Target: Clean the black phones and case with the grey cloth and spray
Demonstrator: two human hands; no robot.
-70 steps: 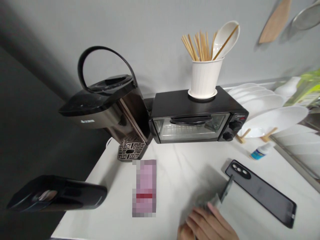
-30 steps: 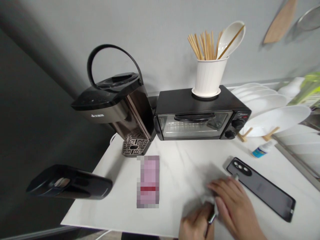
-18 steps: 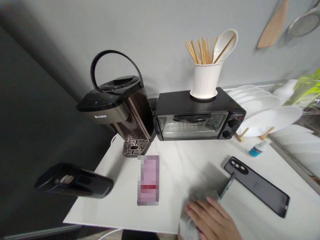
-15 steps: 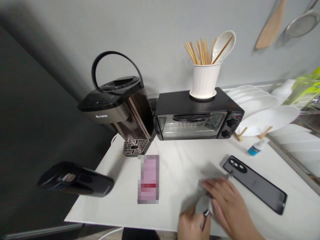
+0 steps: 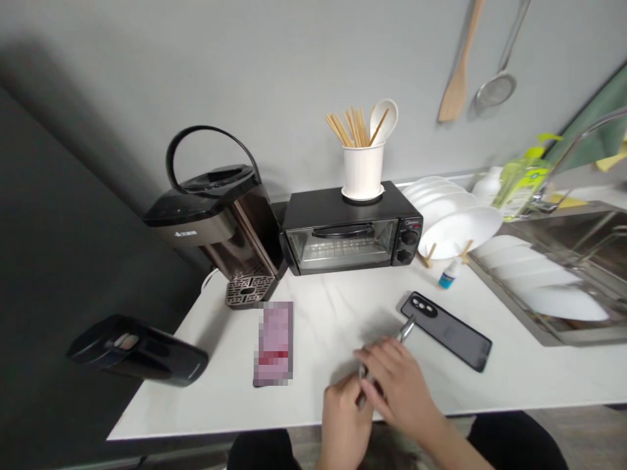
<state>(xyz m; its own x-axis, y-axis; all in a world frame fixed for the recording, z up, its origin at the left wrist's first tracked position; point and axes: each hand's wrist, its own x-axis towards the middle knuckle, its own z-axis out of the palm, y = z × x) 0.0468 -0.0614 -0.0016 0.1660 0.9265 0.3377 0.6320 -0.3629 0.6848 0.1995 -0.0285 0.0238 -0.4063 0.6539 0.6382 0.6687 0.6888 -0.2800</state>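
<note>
My right hand (image 5: 399, 385) bends over the counter with its fingers curled around a slender silver metal tool (image 5: 406, 328). The tool's narrow end sticks out past the fingers near the phone case; its exact kind is hidden by the hand. Close against it, my left hand (image 5: 345, 414) is closed, gripping a small shiny metal piece (image 5: 363, 372) between the two hands. Whether that piece belongs to the same tool I cannot tell. A dark translucent phone case (image 5: 453, 336) with camera cutouts lies to the right. A pink, pixelated flat rectangular item (image 5: 274, 339) lies to the left.
A black toaster oven (image 5: 347, 235) carries a white cup (image 5: 363, 171) of chopsticks and a spoon. Left are a water dispenser (image 5: 220, 222) and a dark flask (image 5: 142, 352). Right are a small bottle (image 5: 448, 274), racked plates (image 5: 455, 228) and a sink (image 5: 607, 261).
The view has swung right and pulled back, bringing the sink into sight. My hands stay together over the counter, and the metal tool shows more clearly now.
</note>
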